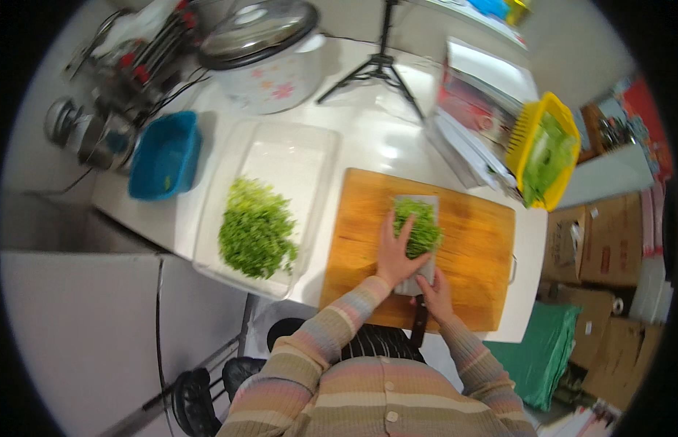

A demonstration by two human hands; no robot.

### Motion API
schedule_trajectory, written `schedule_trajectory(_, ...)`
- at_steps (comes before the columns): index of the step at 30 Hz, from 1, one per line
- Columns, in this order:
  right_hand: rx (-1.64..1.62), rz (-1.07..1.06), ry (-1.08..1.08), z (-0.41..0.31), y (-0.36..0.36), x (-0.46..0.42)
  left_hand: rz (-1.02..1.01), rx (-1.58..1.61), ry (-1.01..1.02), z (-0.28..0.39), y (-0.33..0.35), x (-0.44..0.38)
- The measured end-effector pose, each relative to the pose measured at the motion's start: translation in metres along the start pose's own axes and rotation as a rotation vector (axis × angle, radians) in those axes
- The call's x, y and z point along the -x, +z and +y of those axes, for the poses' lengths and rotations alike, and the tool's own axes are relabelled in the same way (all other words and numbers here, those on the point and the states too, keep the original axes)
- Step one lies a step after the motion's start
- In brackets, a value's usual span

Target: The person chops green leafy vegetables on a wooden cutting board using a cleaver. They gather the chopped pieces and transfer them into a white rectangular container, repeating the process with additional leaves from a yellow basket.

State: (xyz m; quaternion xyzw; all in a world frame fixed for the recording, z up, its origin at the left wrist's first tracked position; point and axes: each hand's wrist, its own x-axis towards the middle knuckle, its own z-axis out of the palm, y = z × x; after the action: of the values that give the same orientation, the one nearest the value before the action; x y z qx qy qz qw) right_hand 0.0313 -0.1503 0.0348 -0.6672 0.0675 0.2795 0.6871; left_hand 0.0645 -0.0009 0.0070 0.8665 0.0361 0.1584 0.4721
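Observation:
A cleaver [409,286] lies with its broad grey blade flat over the wooden cutting board [473,246], its dark handle reaching past the board's front edge. Chopped green herbs [418,210] are heaped on the blade. My left hand [398,257] spreads over the heap from the left, fingers and thumb against the greens. With my right hand [437,297] I grip the cleaver near where blade meets handle. Left of the board, a clear plastic tray [284,142] holds a larger pile of chopped greens [257,232].
A blue plastic basin [164,155] stands at the table's left. Behind are a white pot with a lid [268,76] and a black tripod [381,63]. A yellow basket [560,185] with leafy greens sits at the right, beside papers [470,139]. Cardboard boxes [612,235] are stacked beyond.

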Motion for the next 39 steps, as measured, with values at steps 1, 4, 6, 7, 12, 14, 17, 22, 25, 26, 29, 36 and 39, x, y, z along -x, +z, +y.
schedule_trajectory(1,0.039,0.006,-0.001,-0.011,0.002,0.003,0.035,0.018,0.009,0.006,-0.008,-0.003)
schedule_trajectory(4,0.177,-0.092,-0.013,-0.053,0.019,0.013,0.159,0.066,0.033,0.026,-0.042,-0.009)
schedule_trajectory(6,0.214,-0.155,-0.049,-0.071,0.034,0.013,0.264,0.077,0.044,0.038,-0.069,-0.016)
schedule_trajectory(7,0.229,-0.184,-0.065,-0.081,0.044,0.014,0.311,0.069,0.037,0.043,-0.087,-0.018)
schedule_trajectory(12,0.44,-0.349,-0.362,-0.111,0.124,-0.004,0.518,-0.019,-0.055,0.03,-0.176,-0.015)
schedule_trajectory(14,0.409,-0.376,-0.246,-0.13,0.172,0.002,0.553,-0.052,-0.156,0.011,-0.205,-0.008)
schedule_trajectory(17,0.528,-0.408,-0.251,-0.133,0.221,-0.015,0.572,-0.059,-0.318,-0.032,-0.232,0.004)
schedule_trajectory(22,0.672,-0.399,-0.279,-0.118,0.257,-0.033,0.58,-0.35,-0.388,-0.066,-0.247,0.014)
schedule_trajectory(25,0.734,-0.399,-0.352,-0.116,0.26,-0.032,0.431,-0.406,-0.255,-0.057,-0.254,0.003)
schedule_trajectory(26,0.729,-0.412,-0.351,-0.117,0.26,-0.03,0.373,-0.44,-0.191,-0.058,-0.255,-0.001)
schedule_trajectory(29,0.718,-0.444,-0.352,-0.12,0.259,-0.023,0.281,-0.458,-0.169,-0.064,-0.255,-0.01)
schedule_trajectory(36,0.705,-0.42,-0.366,-0.144,0.24,-0.003,0.306,-0.451,-0.43,-0.087,-0.272,0.004)
schedule_trajectory(39,0.739,-0.43,-0.419,-0.148,0.236,-0.002,0.445,-0.42,-0.295,-0.072,-0.27,-0.002)
